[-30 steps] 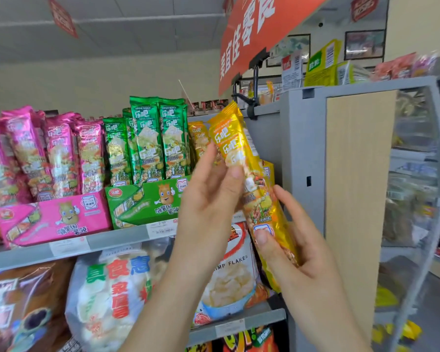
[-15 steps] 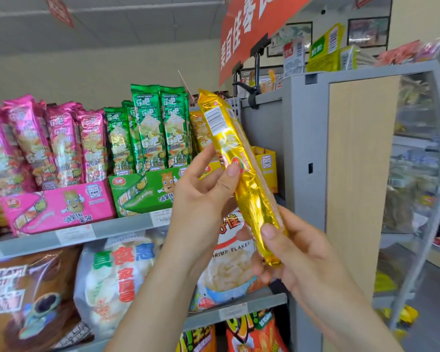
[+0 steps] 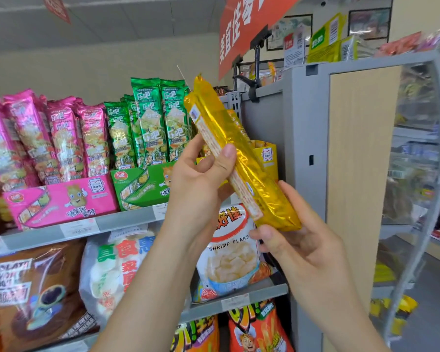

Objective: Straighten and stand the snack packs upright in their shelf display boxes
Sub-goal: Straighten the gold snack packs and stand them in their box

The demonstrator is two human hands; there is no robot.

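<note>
Clamped on the yellow snack pack (image 3: 254, 174), left grip (image 3: 198, 184) pinching its middle and right grip (image 3: 302, 250) curled round its lower end, held tilted in the air before the yellow display box (image 3: 267, 153), right of green packs (image 3: 160, 123) standing upright.

Open air lies above the upright green foil packs (image 3: 160, 118), upper centre. The yellow cardboard display box (image 3: 267, 154), mid-frame, sits hemmed between them and the grey shelf end panel (image 3: 302, 199) rightward.
</note>
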